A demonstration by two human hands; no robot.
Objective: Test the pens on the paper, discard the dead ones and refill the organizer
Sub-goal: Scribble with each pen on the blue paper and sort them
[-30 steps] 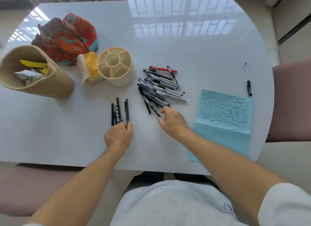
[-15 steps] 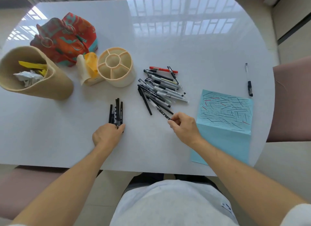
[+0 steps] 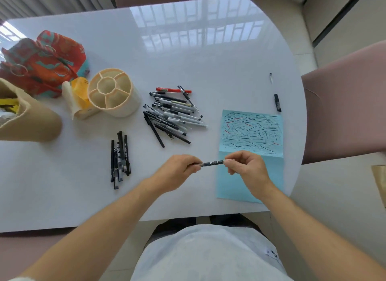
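Observation:
A black patterned pen point(image 3: 212, 162) is held level above the table, my left hand point(image 3: 177, 170) gripping its left end and my right hand point(image 3: 247, 167) its right end. Beyond the hands lies a loose pile of pens point(image 3: 173, 113). A small bundle of black pens point(image 3: 120, 158) lies to the left. The light blue paper point(image 3: 251, 134), covered with scribbled lines, is under and beyond my right hand. The cream round organizer point(image 3: 113, 92) with divided compartments stands empty at the left.
A tan waste bin point(image 3: 29, 121) with crumpled paper lies at the far left, next to a red patterned bag point(image 3: 43, 63) and a yellow packet point(image 3: 80, 92). One capped pen point(image 3: 277, 102) lies apart near the right table edge. A pink chair point(image 3: 346, 105) is at the right.
My left hand left the black pen bundle and came right. My right hand lifted a pen from the pile; both hands now hold it in front of me.

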